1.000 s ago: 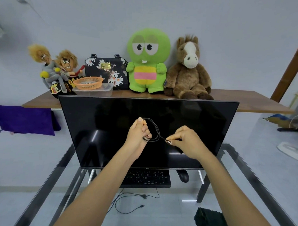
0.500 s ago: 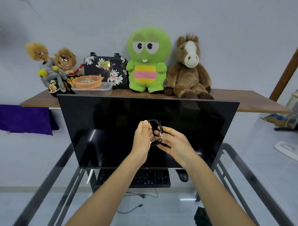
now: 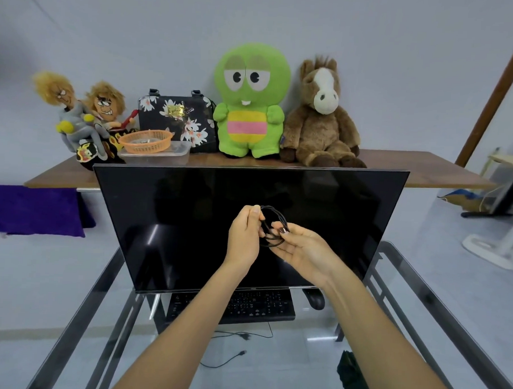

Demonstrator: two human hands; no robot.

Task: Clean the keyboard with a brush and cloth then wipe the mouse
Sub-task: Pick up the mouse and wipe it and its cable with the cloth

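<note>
Keyboard (image 3: 232, 306) beneath dark monitor (image 3: 248, 223)

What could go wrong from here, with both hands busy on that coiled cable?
1. The left hand and right hand work the black cable coil right in front of the monitor; a slip might knock the screen.
2. A released loop could spring open and uncoil.
3. The keyboard and mouse sit partly hidden under the monitor, awkward to reach for cleaning.

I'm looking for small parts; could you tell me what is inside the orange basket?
The orange basket holds small dark and metallic bits, too small to identify. Its near wall hides the rest.
</note>
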